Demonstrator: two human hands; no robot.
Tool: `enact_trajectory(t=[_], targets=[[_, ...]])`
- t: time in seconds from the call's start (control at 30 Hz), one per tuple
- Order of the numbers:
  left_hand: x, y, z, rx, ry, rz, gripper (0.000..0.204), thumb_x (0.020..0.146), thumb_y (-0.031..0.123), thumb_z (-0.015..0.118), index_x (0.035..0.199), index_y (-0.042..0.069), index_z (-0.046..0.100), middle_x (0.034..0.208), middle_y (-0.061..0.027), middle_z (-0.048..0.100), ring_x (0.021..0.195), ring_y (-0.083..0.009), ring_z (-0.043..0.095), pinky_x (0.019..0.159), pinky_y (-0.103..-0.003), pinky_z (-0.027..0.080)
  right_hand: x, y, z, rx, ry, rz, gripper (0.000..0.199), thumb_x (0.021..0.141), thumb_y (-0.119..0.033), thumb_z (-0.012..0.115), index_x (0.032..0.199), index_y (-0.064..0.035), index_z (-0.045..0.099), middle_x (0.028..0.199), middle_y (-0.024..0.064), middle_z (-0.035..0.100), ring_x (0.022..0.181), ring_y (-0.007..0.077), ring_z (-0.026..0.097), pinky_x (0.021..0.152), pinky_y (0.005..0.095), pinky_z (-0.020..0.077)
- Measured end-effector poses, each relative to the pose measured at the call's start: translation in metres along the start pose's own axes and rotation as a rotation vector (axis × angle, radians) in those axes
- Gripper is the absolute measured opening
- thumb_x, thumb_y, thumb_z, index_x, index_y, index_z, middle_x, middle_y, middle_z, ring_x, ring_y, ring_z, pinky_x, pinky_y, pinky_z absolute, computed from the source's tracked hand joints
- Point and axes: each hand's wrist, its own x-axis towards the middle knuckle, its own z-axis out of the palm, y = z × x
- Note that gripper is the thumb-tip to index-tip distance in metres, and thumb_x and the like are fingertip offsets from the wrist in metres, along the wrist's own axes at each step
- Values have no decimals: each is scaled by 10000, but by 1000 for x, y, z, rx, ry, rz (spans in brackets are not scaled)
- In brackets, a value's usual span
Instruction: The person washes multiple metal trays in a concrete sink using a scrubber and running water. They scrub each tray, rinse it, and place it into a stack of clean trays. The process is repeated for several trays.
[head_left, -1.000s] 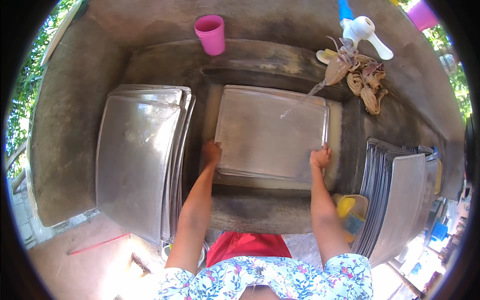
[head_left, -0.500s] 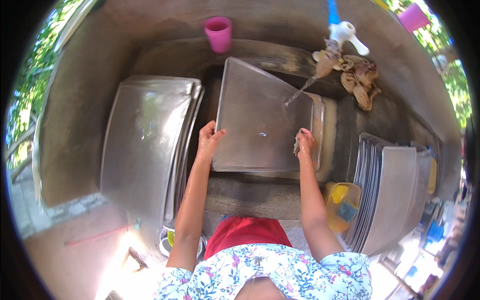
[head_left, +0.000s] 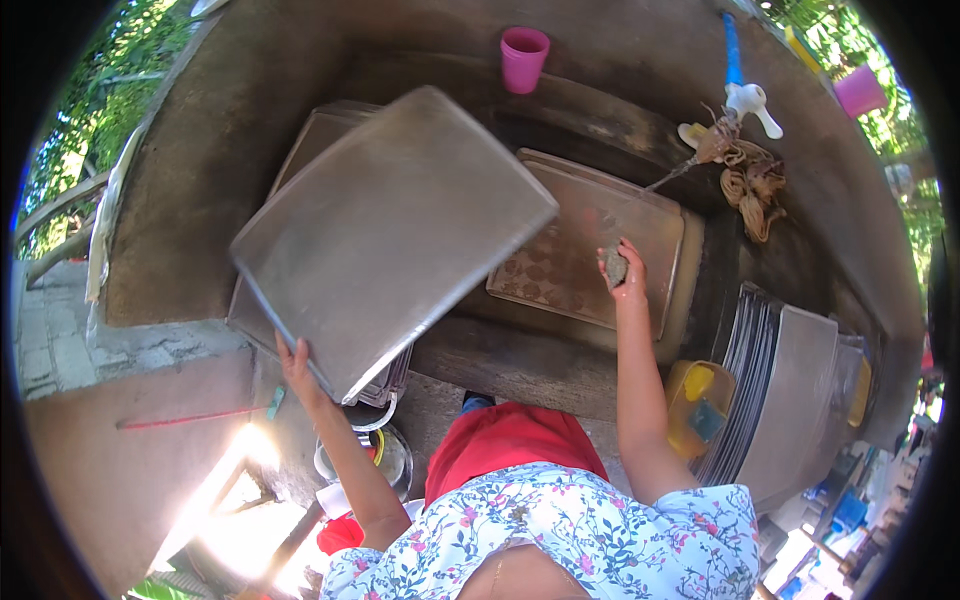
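Observation:
My left hand (head_left: 297, 365) grips a flat metal baking tray (head_left: 395, 235) by its near left edge, fingers curled round the rim. The tray hangs tilted over the left stack of trays (head_left: 325, 138) and hides most of it. My right hand (head_left: 630, 275) is closed on a grey scouring pad (head_left: 614, 266). It hovers above another wet tray (head_left: 565, 235), which lies in the basin with dull round marks on its surface. Water runs onto this tray from the white tap (head_left: 748, 98), whose spout is wrapped in cloth.
A pink cup (head_left: 524, 65) stands on the basin's back ledge, and a crumpled cloth (head_left: 752, 190) lies below the tap. At the right, several trays (head_left: 785, 395) stand on edge beside a yellow tub (head_left: 682, 440) holding sponges. Metal pots (head_left: 395, 460) sit at the lower left.
My left hand has lifted the baking tray out of the basin and swung it left over the stack, uncovering the tray beneath. The scouring pad stays in my right hand.

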Motion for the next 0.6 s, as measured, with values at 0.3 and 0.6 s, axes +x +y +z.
enact_trajectory(t=[0.3,0.6], targets=[[9,10,-26,949,367,-119,659,736,0,656,1344,56,408,1120,-131,565,999,-252,566,822,-334,483,26,61,-3,-693,234,-100,176,789,-109,597,962,-102,627,876,90,634,819,262,631,664,397,528],[12,-82,264,1402,-600,769,555,728,90,689,1251,181,527,1367,-106,396,1287,-373,306,1021,-497,291,31,174,20,-1342,-535,-732,323,759,-60,583,1081,-64,605,1122,128,559,1118,324,501,952,394,403]])
